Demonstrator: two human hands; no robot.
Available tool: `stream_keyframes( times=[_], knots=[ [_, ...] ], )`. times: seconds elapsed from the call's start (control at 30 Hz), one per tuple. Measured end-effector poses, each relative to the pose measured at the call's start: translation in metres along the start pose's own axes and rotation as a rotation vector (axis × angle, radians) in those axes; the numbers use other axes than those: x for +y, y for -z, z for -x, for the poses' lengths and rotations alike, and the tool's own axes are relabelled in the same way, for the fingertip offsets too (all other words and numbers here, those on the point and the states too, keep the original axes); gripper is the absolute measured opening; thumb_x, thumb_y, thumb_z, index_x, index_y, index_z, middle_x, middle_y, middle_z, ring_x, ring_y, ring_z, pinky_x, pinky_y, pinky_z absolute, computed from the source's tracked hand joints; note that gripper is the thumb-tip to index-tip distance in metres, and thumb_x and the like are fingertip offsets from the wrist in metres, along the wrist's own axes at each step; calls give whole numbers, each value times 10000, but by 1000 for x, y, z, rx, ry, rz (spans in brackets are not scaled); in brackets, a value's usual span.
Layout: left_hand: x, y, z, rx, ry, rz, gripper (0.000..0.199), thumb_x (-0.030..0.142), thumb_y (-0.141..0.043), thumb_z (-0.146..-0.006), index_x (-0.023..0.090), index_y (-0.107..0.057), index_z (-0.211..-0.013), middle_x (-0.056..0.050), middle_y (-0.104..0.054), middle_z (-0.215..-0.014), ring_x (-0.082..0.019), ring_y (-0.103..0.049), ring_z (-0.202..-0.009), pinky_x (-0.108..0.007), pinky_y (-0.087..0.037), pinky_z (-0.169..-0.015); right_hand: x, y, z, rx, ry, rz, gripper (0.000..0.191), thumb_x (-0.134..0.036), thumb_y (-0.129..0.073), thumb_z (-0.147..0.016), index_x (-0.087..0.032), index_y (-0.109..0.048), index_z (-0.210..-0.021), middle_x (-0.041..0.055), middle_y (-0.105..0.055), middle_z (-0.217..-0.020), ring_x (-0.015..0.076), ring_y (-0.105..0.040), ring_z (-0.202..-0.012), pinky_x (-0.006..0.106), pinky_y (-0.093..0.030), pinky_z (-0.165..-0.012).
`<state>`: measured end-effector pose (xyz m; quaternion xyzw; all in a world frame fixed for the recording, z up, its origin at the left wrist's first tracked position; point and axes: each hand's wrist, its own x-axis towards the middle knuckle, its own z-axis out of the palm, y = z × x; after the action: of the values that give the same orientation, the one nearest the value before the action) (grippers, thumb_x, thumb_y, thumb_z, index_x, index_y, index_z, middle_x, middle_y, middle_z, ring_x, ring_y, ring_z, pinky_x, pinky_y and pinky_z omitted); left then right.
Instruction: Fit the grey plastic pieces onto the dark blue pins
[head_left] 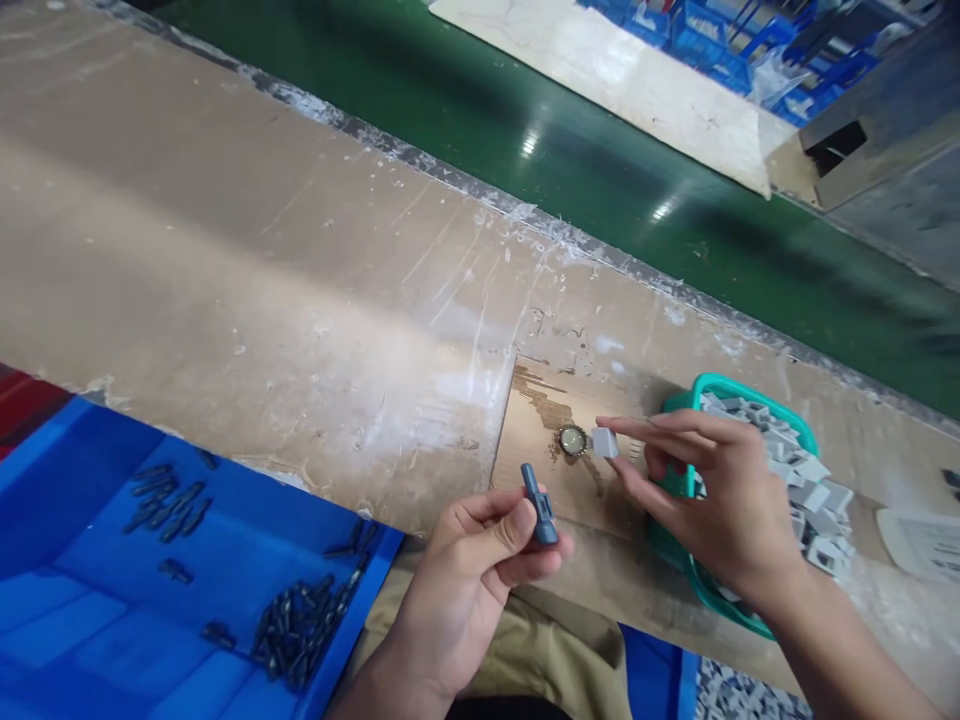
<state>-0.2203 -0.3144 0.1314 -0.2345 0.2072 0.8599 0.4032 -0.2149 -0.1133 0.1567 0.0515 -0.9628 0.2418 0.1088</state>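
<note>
My left hand (465,580) pinches a slim blue-grey plastic pin (538,506) between thumb and fingers, held above the bench's front edge. My right hand (712,500) holds a small grey square cap (604,442) at its fingertips, a short way right of and above the pin. The two parts are apart. A small round metal ring (573,440) lies on the bench just left of the cap. Behind my right hand stands a teal basket (720,385) heaped with similar grey caps.
A blue tray (90,600) at lower left holds several dark pins. The worn brown bench (262,270) stretches left and back. A green conveyor belt (600,170) runs along its far edge. A white label (926,545) lies at right. Blue crates stand far behind.
</note>
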Motion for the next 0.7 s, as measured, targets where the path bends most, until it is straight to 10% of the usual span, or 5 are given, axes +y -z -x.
stream_keyframes(
  times=[0.23, 0.7],
  knots=[
    [-9, -18, -11, -54, 52, -35, 133, 178, -747, -694, 82, -700, -775, -57, -662, -720, -127, -643, -665, -112, -526, -584, -31, 19, 24, 202, -130, -539, 498, -48, -705, -621, -289, -358, -884, 11, -728, -876, 140, -578, -543, 292, -429, -468],
    [-14, -33, -11, -65, 20, -253, 185, 209, -776, -658, 78, -693, -758, -82, -663, -709, -136, -636, -609, -132, -526, -534, -36, 26, 31, 174, -104, -532, 455, -45, -676, -659, -268, -301, -792, -2, -727, -856, 87, -525, -448, 241, -416, -417]
  ],
)
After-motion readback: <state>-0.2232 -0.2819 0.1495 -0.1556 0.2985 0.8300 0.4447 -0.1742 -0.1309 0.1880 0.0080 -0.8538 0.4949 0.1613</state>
